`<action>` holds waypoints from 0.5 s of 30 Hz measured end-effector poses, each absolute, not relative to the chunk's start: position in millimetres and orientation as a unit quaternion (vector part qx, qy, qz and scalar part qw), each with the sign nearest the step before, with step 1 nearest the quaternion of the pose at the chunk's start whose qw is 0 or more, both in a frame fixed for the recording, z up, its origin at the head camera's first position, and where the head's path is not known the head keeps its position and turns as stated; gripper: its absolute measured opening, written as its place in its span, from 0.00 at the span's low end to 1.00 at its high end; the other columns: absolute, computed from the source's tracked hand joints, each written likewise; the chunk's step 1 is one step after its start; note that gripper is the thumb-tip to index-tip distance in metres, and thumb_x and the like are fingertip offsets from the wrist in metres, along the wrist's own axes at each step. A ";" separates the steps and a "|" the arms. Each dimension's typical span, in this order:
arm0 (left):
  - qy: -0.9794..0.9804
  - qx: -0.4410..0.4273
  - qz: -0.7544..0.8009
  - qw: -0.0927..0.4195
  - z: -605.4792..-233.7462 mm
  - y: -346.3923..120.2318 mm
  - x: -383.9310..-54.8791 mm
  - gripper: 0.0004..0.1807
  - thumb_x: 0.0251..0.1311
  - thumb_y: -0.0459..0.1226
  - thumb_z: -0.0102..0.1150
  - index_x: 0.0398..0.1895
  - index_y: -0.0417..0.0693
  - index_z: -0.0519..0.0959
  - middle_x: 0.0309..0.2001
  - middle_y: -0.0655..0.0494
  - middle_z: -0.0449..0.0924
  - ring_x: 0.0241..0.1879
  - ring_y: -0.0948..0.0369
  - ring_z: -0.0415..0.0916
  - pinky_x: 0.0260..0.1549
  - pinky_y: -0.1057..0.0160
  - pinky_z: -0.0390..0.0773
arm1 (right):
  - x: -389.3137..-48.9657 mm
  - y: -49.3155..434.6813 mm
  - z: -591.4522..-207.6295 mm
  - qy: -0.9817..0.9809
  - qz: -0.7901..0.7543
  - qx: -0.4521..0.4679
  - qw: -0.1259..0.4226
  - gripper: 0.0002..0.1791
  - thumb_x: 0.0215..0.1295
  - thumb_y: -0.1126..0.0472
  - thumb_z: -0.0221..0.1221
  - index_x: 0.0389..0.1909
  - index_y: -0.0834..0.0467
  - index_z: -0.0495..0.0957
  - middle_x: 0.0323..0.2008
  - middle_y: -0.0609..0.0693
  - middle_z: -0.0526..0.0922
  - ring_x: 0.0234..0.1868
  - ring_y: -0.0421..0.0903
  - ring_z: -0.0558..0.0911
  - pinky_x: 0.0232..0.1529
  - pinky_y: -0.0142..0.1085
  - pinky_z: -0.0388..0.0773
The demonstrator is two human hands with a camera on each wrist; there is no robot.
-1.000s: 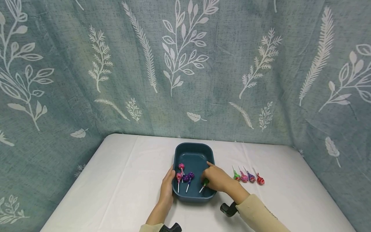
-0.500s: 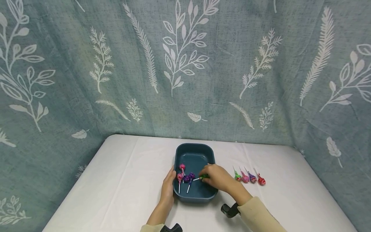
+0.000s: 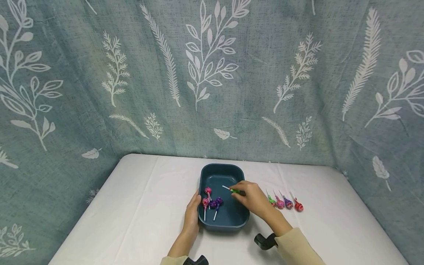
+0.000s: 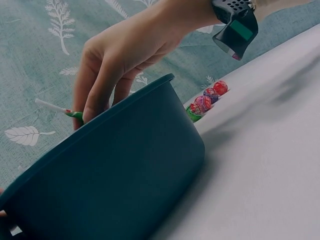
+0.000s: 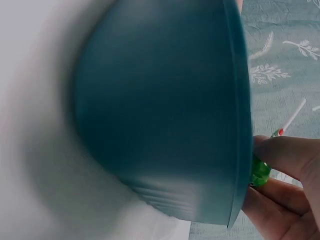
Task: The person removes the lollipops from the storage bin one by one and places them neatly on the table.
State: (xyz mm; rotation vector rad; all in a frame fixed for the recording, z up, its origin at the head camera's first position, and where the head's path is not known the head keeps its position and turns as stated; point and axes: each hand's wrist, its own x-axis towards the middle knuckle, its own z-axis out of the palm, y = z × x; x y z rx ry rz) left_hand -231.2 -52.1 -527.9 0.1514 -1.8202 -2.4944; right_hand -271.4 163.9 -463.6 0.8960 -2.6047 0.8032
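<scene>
Compared with half a second ago, the right hand point(image 3: 250, 198) has risen a little toward 1 o'clock of the blue bin point(image 3: 218, 178), and the green lollipop point(image 3: 236, 191) has moved with it; its white stick, which pointed to about 9 o'clock, now points to 10. We see this hand nearly closed, pinching the wrapped candy between thumb and fingers, above the bin, close to its rim at 2 o'clock. Our left hand point(image 3: 191, 213) rests against the bin's outer wall at 9 o'clock, its fingers rather straight.

Inside the bin, toward 8 and 9 o'clock, we find two pink lollipops point(image 3: 205, 202) and two purple lollipops point(image 3: 219, 201), close together. On the white table point(image 3: 159, 206), at 3 o'clock from the bin, lies a row of four lollipops point(image 3: 279, 203): green, pink, purple and red, with sticks toward 11 o'clock. Behind the table, at 12 o'clock, we have a blue-green curtain point(image 3: 139, 73) with white leaves.
</scene>
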 end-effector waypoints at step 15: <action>-0.587 0.043 -0.808 0.026 -529.7 -52.6 -231.2 0.28 0.74 0.43 0.39 0.72 0.38 0.60 0.73 0.43 0.54 0.74 0.46 0.42 0.70 0.46 0.41 | -267.5 178.0 -466.4 -0.887 0.352 0.244 0.176 0.09 0.59 0.63 0.67 0.41 0.58 0.86 0.33 0.43 0.83 0.32 0.37 0.81 0.33 0.27 0.81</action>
